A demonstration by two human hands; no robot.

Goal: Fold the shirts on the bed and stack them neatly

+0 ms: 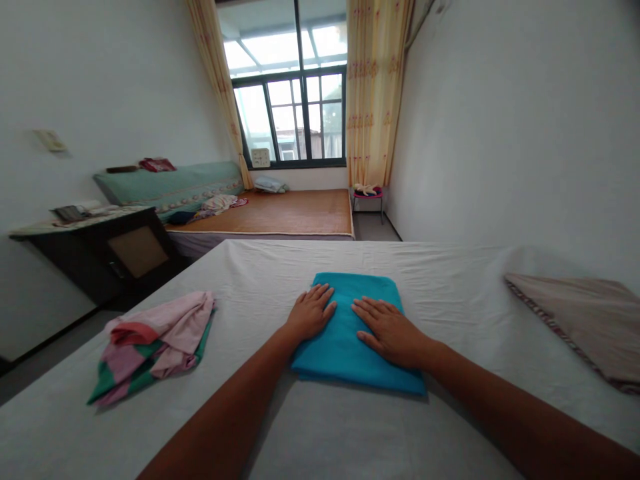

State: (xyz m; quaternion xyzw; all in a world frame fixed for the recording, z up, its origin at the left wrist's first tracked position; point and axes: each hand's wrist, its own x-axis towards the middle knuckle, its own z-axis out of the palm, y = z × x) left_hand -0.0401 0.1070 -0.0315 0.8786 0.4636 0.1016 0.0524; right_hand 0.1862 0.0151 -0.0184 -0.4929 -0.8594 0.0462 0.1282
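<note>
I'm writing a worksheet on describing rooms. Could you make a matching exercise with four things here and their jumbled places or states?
1. Blue cloth
2. Pink-and-green cloth
3. Yellow curtains
4. White sheet

A. Hanging beside the window
B. Spread beneath both cloths
C. Bunched loosely, to the left
D. Folded, under the left hand and right hand

Pairs: 1-D, 2-C, 3-A, 4-B

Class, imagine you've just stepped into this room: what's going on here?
Someone's left hand and right hand lie flat, palms down, on a folded blue cloth. It rests on a white sheet. A rumpled pink and green cloth lies to the left, and a brownish cloth to the right; neither hand touches those.
</note>
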